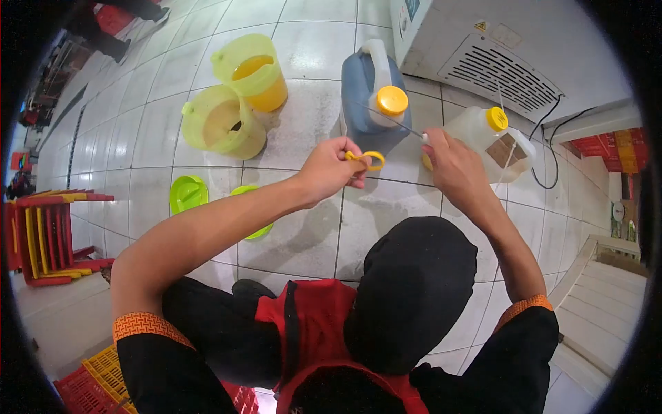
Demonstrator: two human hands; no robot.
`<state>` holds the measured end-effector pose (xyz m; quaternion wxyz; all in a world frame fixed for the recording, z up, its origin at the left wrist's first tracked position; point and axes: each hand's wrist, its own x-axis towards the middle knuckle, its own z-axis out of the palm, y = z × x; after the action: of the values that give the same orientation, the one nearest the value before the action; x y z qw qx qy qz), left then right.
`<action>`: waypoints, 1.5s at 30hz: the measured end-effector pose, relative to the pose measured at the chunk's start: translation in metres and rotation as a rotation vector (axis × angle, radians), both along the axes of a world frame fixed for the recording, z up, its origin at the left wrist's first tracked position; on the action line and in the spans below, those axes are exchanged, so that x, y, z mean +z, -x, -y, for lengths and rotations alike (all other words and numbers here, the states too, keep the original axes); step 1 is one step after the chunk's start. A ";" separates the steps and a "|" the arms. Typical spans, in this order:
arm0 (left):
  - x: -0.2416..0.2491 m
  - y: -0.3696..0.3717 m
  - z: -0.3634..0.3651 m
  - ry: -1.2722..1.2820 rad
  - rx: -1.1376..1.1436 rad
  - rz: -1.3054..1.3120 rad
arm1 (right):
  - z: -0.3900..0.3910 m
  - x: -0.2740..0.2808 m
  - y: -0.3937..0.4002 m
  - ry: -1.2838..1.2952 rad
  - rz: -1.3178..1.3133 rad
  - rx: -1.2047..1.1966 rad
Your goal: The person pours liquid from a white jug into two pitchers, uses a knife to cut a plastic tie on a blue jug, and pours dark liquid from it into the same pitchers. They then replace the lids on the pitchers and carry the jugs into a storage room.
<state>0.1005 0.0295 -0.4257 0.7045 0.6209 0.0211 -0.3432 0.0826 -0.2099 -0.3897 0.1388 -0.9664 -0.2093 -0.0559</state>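
L hand (327, 172) fingers closed on yellow ring (376, 161), looks off any jug; R hand (456, 169) fingers grip thin metal tool (407, 129), shaft over blue jug (357, 90) btwn/fwd of hands, contact unclear. Left undone: yellow caps (392, 101) on, incl. clear jug (476, 131) R of R fingers; green lids (185, 195) off, on floor (303, 259), pitchers (245, 141) open L-fwd of L fingers.

Illumination is bright; soft shadow falls on the tiled floor (303, 238) below the left hand (327, 165). Wide-angle distortion bends the edges, with black corners.
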 end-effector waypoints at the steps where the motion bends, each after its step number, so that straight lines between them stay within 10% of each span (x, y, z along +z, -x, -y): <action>1: -0.004 0.005 0.000 -0.008 -0.024 -0.027 | 0.003 -0.003 0.003 -0.044 0.023 -0.005; 12: 0.006 0.012 0.025 -0.205 -0.352 -0.065 | 0.031 -0.120 0.068 -0.544 -0.167 -0.482; 16: 0.034 -0.003 0.031 -0.187 -0.467 0.426 | 0.047 -0.157 0.061 -0.417 -0.191 -0.427; 26: 0.067 -0.074 -0.016 -0.625 -0.264 1.279 | -0.043 0.042 -0.024 -0.383 0.050 -0.270; 30: 0.028 -0.075 -0.004 -0.658 -0.366 1.306 | -0.067 0.044 -0.051 0.098 -0.002 -0.232; 45: 0.019 -0.087 -0.015 -0.870 -0.256 1.318 | -0.045 0.056 -0.058 0.099 -0.038 0.310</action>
<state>0.1876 0.0450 -0.4071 0.2215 0.9127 -0.3389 0.0549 0.1405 -0.1646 -0.3333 0.1017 -0.9290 -0.3558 -0.0052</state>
